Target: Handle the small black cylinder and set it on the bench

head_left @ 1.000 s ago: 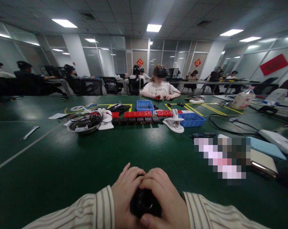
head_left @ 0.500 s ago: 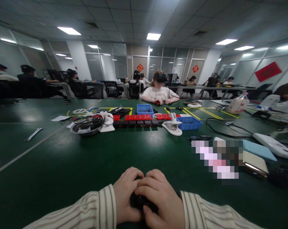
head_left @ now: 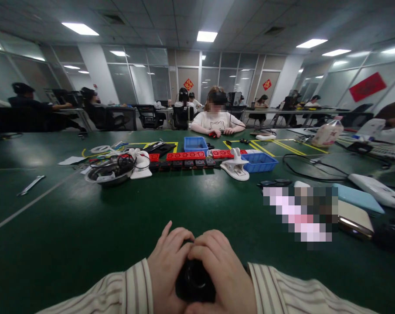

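Note:
Low in the head view, my left hand and my right hand close round a rounded, glossy black object from both sides. Its exact kind I cannot make out, as my fingers cover much of it. The fingertips of both hands meet at its far side, and my left little finger sticks up a bit. Both thumbs lie along the near side, partly cut off by the frame's lower edge.
Ahead stand a metal bowl of cables, red blocks, black blocks, a white clip stand and blue bins. A wrench lies left; a gold-edged case right. A co-worker sits opposite.
My hands have parted slightly, so more of the black object's top shows. My left little finger has lifted. The whole scene has shifted a little up and left in view.

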A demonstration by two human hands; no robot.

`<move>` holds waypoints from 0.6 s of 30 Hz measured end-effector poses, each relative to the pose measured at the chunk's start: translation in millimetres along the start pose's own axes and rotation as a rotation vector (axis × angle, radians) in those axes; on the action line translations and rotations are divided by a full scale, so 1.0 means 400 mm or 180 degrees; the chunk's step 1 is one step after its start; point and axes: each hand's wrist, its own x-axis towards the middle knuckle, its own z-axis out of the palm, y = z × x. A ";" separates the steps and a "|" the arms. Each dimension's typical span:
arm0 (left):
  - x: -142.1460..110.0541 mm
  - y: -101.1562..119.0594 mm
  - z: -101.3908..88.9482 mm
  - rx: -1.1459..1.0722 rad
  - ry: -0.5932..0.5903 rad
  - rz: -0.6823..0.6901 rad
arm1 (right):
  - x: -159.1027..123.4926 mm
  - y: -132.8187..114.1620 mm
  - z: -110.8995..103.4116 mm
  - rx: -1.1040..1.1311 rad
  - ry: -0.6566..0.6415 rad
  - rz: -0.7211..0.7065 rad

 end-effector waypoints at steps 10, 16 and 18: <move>0.010 0.017 -0.008 -0.0008 -0.0065 -0.0256 | 0.010 -0.001 -0.012 -0.0131 -0.0611 0.0087; 0.019 0.017 -0.021 -0.0408 -0.0467 -0.0171 | 0.006 -0.005 -0.020 0.0023 -0.0841 -0.0612; 0.019 0.013 -0.021 -0.0412 -0.0518 -0.0109 | 0.004 -0.005 -0.022 0.0025 -0.0925 -0.0851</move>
